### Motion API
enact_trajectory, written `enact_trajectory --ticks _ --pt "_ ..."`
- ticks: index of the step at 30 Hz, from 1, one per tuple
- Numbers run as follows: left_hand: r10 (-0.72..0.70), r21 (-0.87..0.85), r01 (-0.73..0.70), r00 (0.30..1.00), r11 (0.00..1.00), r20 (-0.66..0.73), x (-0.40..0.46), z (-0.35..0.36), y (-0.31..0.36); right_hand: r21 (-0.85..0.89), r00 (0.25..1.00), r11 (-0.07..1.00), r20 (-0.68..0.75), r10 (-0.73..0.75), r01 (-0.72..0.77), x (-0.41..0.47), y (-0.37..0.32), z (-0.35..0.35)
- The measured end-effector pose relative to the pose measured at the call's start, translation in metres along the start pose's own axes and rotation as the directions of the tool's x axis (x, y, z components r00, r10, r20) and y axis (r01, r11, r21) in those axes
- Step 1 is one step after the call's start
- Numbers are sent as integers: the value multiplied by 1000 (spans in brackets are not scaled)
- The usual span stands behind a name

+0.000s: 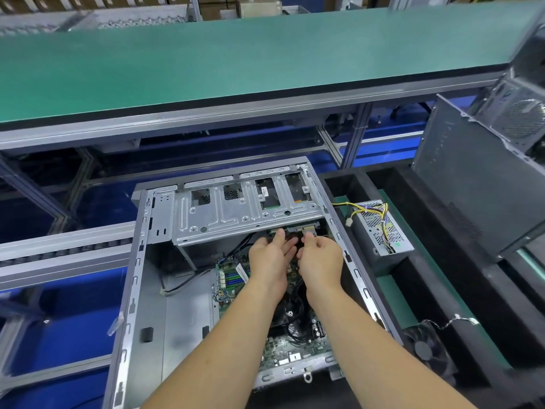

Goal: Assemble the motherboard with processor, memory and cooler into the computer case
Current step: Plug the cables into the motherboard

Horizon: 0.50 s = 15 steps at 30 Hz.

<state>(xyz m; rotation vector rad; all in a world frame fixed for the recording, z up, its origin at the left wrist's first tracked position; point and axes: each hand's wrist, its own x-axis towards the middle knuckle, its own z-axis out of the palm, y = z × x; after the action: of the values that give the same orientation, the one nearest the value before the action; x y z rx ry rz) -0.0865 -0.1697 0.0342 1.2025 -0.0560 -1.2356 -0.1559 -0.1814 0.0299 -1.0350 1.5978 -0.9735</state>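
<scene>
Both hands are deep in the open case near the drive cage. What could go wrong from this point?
1. The left hand and right hand work at the far edge of the motherboard, under the drive cage; its metal edge could scrape knuckles.
2. Black cables lie loose over the board and might get pinched or snagged.
3. What the fingers hold is hidden, so a misaligned connector is possible.

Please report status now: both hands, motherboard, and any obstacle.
Left hand and right hand at drive cage edge, grip unclear. Motherboard inside case. Black cables cross board.

Green-topped bench (236, 63) on aluminium frame (177, 119)
</scene>
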Motion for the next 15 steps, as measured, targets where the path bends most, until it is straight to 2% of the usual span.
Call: enact_trajectory --ticks 15 --pt "-3 82 5 1000 997 -22 0 1 1 -79 996 996 -65 -55 50 -1 -5 3"
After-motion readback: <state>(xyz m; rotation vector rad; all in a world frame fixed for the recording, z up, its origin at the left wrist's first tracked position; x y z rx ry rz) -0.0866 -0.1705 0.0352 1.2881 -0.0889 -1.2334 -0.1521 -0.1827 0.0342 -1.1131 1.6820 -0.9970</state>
